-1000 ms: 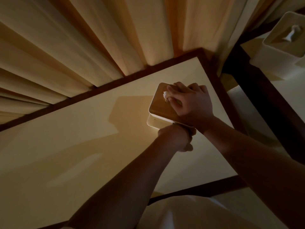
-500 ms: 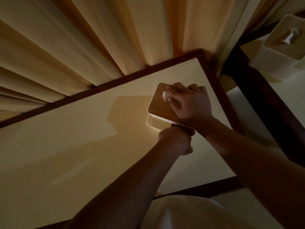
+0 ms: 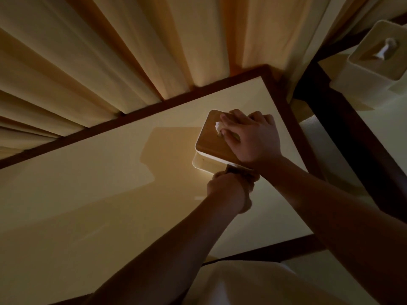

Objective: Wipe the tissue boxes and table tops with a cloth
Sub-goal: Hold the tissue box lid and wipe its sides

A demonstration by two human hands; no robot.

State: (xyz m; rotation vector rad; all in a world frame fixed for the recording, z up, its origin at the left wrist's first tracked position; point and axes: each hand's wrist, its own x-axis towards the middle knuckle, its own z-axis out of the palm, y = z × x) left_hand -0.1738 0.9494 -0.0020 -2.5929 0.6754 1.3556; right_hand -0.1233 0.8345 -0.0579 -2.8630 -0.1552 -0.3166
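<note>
A white tissue box (image 3: 201, 161) with a wooden lid (image 3: 211, 137) stands near the far right corner of the cream table top (image 3: 99, 194). A bit of white tissue (image 3: 218, 126) sticks out of the lid. My right hand (image 3: 253, 139) lies on the lid, thumb and forefinger beside the tissue, the other fingers curled over the lid's right edge. My left hand (image 3: 229, 188) is a fist at the box's near side and grips a dark cloth (image 3: 239, 172) pressed against that side. Most of the cloth is hidden in the fist.
Cream curtains (image 3: 132, 51) hang along the table's far edge. The table has a dark wooden rim (image 3: 141, 111). A second white tissue box (image 3: 361, 69) stands on another table at the upper right. Pale fabric (image 3: 242, 282) lies below the near edge.
Hardly anything differs. Both hands stay at the tissue box; my left fist with the cloth has shifted only slightly along the near side.
</note>
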